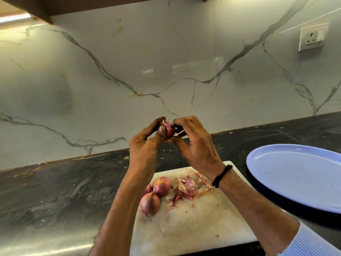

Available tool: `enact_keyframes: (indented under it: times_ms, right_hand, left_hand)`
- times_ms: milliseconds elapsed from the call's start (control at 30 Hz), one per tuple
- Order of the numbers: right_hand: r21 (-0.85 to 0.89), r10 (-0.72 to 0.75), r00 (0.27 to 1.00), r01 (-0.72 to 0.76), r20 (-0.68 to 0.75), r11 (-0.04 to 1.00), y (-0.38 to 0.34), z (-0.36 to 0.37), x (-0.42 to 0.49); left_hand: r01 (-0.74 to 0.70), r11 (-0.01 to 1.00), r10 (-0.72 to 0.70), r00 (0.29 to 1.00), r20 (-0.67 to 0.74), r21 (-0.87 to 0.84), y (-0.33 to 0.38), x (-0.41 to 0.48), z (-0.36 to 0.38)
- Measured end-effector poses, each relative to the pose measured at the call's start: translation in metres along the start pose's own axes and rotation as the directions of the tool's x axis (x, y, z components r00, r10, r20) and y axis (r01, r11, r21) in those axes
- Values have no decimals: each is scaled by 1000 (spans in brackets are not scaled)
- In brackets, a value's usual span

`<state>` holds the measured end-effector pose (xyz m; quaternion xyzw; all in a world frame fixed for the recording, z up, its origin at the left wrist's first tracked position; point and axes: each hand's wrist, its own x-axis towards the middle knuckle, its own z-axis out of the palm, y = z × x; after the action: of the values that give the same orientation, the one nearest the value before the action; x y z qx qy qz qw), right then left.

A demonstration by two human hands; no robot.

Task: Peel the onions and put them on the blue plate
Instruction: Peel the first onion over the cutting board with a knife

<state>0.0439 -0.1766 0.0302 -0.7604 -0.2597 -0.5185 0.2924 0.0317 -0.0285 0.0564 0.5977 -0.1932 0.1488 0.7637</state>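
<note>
Left hand (pixel 145 146) and right hand (pixel 197 146) both pinch one red onion (pixel 169 129) in their grip above the cutting board (pixel 184 230); blue plate (pixel 295 174) lies alongside.

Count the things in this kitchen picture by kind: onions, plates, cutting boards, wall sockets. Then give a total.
Onions: 4 (held onion, three below it, one partly hidden)
Blue plate: 1
Cutting board: 1
Wall socket: 1
Total: 7

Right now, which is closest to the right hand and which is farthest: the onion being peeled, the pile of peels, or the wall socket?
1. The onion being peeled: pinched by the right hand itself, left hand holding too.
2. The pile of peels: below the wrist, on the cutting board.
3. The wall socket: far up the wall, right side.
</note>
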Motion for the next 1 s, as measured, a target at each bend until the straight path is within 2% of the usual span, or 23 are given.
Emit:
enact_keyframes:
  times_ms: [400, 533, 733, 1000]
  right_hand:
    - [-55, -14, 1000, 16, 26, 998, 3, 1, -1]
    - [-30, -7, 1000, 6, -11, 1000, 0, -1, -3]
    - [69, 38, 996, -33, -76, 997, -6, -3, 2]
    - [20, 21, 988, -18, -153, 1000, -5, -6, 4]
  left_hand:
    - [-21, 997, 21, 1000, -3, 74, -2, -2, 3]
    - [-4, 1000, 4, 999, -38, 3, -1, -1, 2]
    - [-5, 1000, 6, 999, -41, 17, 1, -2, 2]
    - [-47, 996, 48, 999, -15, 75, 1, -3, 3]
